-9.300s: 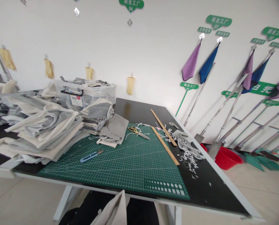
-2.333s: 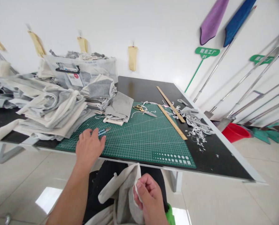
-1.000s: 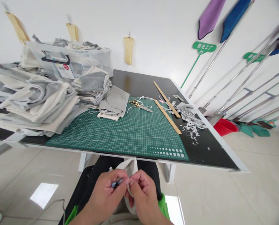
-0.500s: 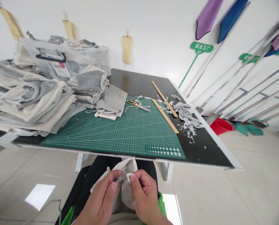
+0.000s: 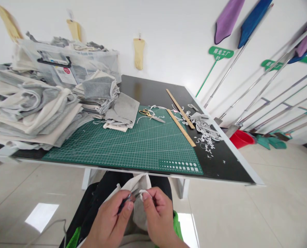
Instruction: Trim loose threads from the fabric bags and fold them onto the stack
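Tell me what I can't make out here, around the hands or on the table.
- Head view: most of the metal-tipped tool's grip, covered by the left hand.
- Head view: the lower part of the held cloth, behind the hands and cut off by the bottom edge.
- Head view: what lies deep in the plastic box, behind cloudy walls and piled fabric.
- Head view: markings on the wooden rulers, too small.
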The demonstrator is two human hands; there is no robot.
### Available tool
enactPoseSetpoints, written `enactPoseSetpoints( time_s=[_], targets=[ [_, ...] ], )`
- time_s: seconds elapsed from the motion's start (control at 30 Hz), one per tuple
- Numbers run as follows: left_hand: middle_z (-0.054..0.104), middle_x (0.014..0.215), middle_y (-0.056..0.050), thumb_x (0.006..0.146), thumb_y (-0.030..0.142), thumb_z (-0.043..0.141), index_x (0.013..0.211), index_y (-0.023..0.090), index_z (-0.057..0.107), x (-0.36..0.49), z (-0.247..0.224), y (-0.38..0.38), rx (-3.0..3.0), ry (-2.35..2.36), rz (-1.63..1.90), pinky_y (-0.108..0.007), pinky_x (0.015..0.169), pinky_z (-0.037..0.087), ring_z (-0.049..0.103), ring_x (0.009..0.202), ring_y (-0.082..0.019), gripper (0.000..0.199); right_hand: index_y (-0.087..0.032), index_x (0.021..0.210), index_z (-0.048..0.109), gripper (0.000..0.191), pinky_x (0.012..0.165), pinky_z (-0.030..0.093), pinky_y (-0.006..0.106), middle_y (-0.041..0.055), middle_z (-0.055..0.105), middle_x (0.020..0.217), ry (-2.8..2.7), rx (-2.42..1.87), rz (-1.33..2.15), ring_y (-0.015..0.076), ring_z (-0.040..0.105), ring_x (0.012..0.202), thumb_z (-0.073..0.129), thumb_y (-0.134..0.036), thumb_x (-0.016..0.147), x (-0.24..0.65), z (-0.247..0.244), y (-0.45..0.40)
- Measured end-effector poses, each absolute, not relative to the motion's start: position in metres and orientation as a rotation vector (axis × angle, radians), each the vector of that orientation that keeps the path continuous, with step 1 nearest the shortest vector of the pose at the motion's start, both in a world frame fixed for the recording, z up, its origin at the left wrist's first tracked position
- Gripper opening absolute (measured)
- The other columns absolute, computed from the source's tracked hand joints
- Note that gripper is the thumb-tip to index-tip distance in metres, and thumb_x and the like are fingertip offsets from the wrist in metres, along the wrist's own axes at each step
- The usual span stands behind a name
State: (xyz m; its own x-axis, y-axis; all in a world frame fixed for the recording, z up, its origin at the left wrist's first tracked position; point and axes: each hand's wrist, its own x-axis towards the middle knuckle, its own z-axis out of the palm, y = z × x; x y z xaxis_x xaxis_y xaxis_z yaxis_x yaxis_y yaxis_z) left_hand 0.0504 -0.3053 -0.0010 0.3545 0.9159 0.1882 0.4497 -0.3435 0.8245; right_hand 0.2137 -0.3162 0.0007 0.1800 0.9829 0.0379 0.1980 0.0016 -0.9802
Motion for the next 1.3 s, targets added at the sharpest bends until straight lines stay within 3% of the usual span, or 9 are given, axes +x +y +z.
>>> enactPoseSetpoints(
  time_s=[0.47,0.93,1.3],
  targets=[
    [0.065,0.080,0.004,0.095,0.030,0.047,0.106,0.025,0.052,0.0515,0.0001,-0.3033,1.994,1.193,0.964,-0.017,0.066,0.051,0.066,0.073,-0.010,0.013,-0.017,0.069,0.060,0.033,0.049,0.037,0.022,0.0003,0.055,0.058,-1.275,-1.444,0.925,0.0131,0.047,0.055,0.052,-0.039,0.092,0.2133,0.0058,-0.3152],
    [0.064,0.069,0.004,0.094,0.030,0.049,0.092,0.022,0.059,0.0509,0.0011,-0.3057,1.936,1.269,0.967,-0.019,0.058,0.048,0.061,0.060,-0.011,0.013,-0.016,0.069,0.060,0.034,0.052,0.039,0.023,0.0009,0.057,0.059,-1.301,-1.457,0.945,0.0131,0.048,0.055,0.051,-0.040,0.092,0.2124,0.0104,-0.3158],
    [0.064,0.074,0.003,0.093,0.032,0.050,0.096,0.023,0.058,0.0478,-0.0012,-0.3051,1.901,1.194,0.938,-0.020,0.064,0.050,0.064,0.070,-0.013,0.013,-0.016,0.070,0.060,0.034,0.052,0.039,0.024,0.0016,0.057,0.060,-1.302,-1.471,0.935,0.0140,0.049,0.057,0.050,-0.040,0.092,0.2137,0.0060,-0.3176]
  ],
)
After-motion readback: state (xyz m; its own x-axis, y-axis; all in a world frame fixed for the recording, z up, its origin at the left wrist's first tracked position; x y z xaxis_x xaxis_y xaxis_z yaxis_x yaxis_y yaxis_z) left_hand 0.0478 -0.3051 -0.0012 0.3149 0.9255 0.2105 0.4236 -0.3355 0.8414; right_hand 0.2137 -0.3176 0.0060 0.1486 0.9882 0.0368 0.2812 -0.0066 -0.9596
